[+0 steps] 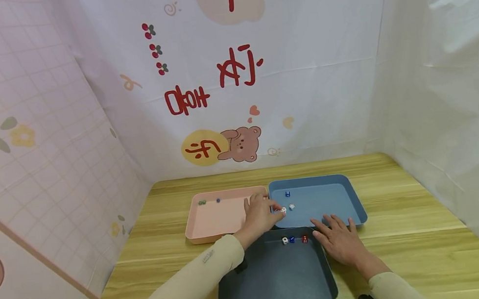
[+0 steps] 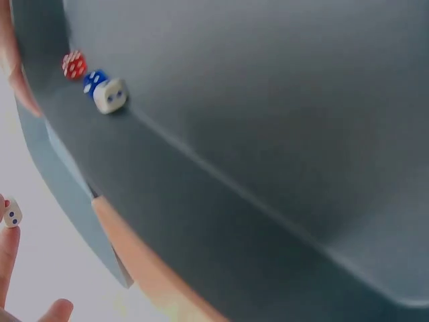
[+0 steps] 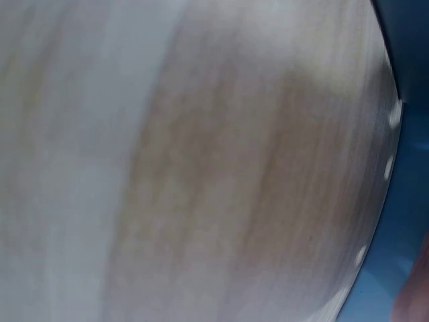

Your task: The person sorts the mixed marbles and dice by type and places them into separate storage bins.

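Note:
My left hand (image 1: 259,216) pinches a white die (image 1: 283,210) between thumb and finger, over the left side of the blue tray (image 1: 326,211). In the left wrist view that white die (image 2: 12,213) shows blue pips at the fingertips. Another white die (image 1: 292,207) and a blue die (image 1: 287,194) lie in the blue tray. My right hand (image 1: 340,241) has its fingers spread at the blue tray's front rim, beside the right corner of the dark grey tray (image 1: 276,278). Along that grey tray's far side sit a white die (image 1: 285,240), a blue die (image 1: 291,239) and a red die (image 1: 305,238).
The pink tray (image 1: 219,223), left of the blue one, holds small green dice (image 1: 202,202) and a blue die (image 1: 217,200) near its back. All three trays stand close together on the wood-grain table (image 1: 412,228). A printed white curtain (image 1: 321,86) hangs behind and along the sides.

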`<state>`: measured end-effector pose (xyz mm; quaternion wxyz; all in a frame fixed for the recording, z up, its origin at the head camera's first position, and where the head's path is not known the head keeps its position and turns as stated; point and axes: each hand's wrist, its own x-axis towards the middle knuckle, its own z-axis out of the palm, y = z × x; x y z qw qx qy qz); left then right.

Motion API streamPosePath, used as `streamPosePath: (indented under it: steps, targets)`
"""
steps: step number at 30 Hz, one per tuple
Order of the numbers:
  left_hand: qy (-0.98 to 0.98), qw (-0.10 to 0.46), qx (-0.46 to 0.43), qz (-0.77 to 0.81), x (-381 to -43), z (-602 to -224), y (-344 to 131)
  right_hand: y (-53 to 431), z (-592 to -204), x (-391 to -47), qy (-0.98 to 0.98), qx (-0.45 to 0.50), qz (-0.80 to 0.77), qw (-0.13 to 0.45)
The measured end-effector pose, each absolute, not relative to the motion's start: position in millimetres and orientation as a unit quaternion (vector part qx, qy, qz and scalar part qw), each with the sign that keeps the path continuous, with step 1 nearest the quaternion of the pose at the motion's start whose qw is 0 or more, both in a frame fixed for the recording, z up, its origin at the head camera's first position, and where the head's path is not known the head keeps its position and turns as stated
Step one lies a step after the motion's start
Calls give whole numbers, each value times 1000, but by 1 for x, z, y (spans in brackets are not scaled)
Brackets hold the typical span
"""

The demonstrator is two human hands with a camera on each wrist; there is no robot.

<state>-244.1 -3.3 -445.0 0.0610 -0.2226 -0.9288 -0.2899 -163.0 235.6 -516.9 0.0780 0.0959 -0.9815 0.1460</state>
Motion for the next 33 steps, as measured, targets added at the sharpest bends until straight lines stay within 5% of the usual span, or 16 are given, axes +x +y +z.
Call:
streamPosePath:
  steps: [33]
  targets:
    - [-957,86,-152,-230,-303,-457,54,240,-520,-168,-982,91,146,70]
